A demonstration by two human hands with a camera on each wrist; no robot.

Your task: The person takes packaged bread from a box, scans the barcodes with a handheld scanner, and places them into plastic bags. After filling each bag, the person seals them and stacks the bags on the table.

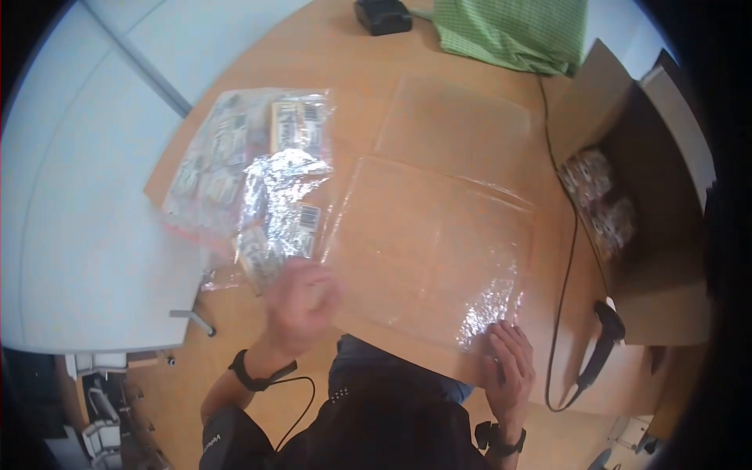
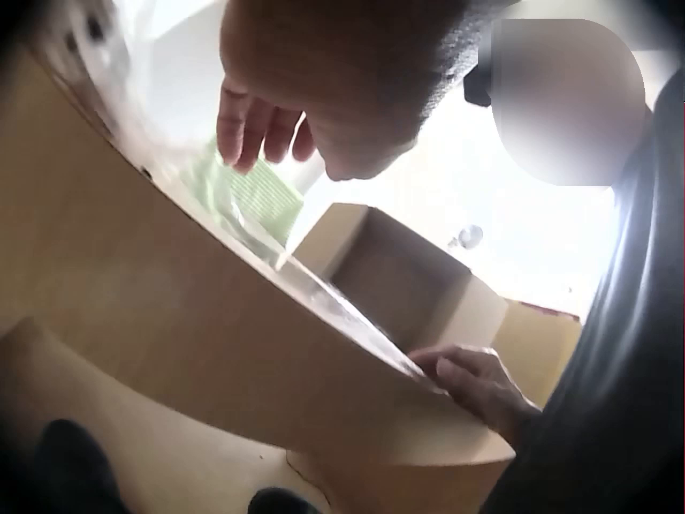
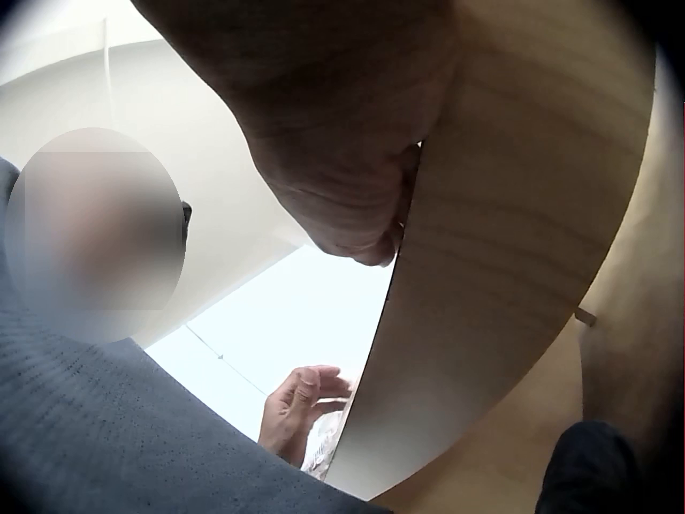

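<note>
A large clear plastic bag [image 1: 427, 243] lies flat on the wooden table [image 1: 360, 102], with a crease across its upper part. My right hand [image 1: 509, 360] rests at its near right corner by the table edge, fingers extended and fingertips on the plastic. Blurred in the head view, my left hand [image 1: 304, 301] is raised near the table's front edge, its fingers loosely bent and holding nothing in the left wrist view. Just beyond it sits another clear bag [image 1: 251, 184], filled with several small packets bearing printed barcode labels.
At the right, an open cardboard box [image 1: 658, 196] contains small wrapped packets [image 1: 599, 200]. A black handheld scanner [image 1: 599, 352] lies nearby, its cable [image 1: 576, 235] running up the table. Toward the back are a green checked cloth [image 1: 509, 35] and a black device [image 1: 384, 16].
</note>
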